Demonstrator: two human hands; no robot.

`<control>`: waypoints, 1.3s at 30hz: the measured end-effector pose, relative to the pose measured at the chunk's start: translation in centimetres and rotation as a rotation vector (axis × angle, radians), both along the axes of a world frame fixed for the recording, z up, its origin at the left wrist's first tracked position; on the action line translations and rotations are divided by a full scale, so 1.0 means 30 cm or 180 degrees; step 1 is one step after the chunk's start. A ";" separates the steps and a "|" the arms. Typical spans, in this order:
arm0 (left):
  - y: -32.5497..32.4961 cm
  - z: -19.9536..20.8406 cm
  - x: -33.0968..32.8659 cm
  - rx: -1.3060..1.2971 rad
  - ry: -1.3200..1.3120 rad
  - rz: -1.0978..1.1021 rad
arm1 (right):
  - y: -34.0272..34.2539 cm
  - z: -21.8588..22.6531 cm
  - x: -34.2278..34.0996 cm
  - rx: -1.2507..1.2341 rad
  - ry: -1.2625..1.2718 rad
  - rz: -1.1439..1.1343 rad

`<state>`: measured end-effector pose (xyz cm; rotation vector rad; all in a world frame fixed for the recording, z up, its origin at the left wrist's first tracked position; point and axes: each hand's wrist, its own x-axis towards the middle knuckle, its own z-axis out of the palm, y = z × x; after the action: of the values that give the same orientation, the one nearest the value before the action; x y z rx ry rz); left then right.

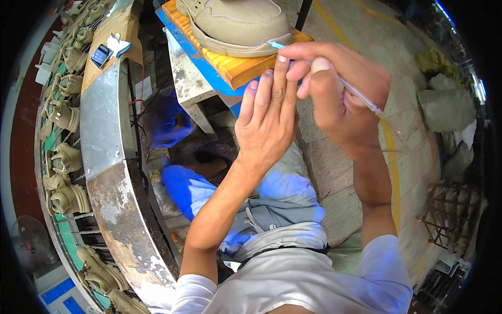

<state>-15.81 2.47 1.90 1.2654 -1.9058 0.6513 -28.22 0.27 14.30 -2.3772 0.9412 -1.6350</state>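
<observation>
R hand (345,89) pinches a slim translucent pen (361,97) betw. thumb & fingers; its blue-white tip meets the sole edge of a tan shoe (240,23), just ahead & to the L of that hand. L hand (269,118) is held out flat, fingers straight & slightly spread, grasping nothing; its index fingertip is right by the R hand's fingers, the others near the board's edge; can't tell if they touch it.

Shoe's upright, toe twd R hand, on a thick wooden board (246,73) just beyond L hand's fingertips. Board sits on a blue-topped desk (204,73), also ahead of L hand.

Well L of both hands: a worn metal ledge (104,120) w/ a phone-like device (101,55) on brown cardboard (123,34), & past it a rack row of similar tan shoes (65,115). Blue plastic bag (170,125) lies L of L hand, lower down. Far R of R hand: a grey-green bundle (447,110).
</observation>
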 end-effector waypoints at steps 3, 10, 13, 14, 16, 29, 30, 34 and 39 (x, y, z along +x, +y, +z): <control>0.011 0.019 0.031 -0.0019 0.0006 0.0026 | 0.005 0.000 -0.012 0.0133 0.0017 0.0124; 0.004 0.011 0.156 -0.0489 0.0151 0.0061 | -0.002 -0.047 0.016 0.0337 -0.0327 0.0463; -0.004 -0.006 0.224 -0.0697 0.0131 0.0020 | -0.008 -0.102 0.046 0.0066 -0.0451 0.0589; -0.009 -0.018 0.249 -0.0749 0.0122 -0.0002 | -0.014 -0.121 0.057 -0.0050 -0.0431 0.0628; -0.011 -0.025 0.293 -0.0738 0.0140 -0.0058 | -0.017 -0.143 0.081 -0.0265 -0.0410 0.0674; -0.105 -0.072 0.655 -0.0795 0.0847 -0.0489 | -0.150 -0.232 0.353 -0.0213 -0.0782 0.0842; -0.118 -0.063 0.676 -0.0724 0.1056 -0.0625 | -0.177 -0.239 0.374 -0.0228 -0.0814 0.0807; -0.157 0.007 0.717 0.0184 0.2744 -0.0731 | -0.290 -0.252 0.402 -0.0467 -0.0499 0.0643; -0.197 0.108 0.703 0.0500 0.1905 0.0526 | -0.389 -0.264 0.422 -0.0537 -0.0585 0.0545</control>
<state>5.28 -3.46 5.14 1.5210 -1.3845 0.1653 -15.57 -11.40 6.38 -2.2835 0.5727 -1.8901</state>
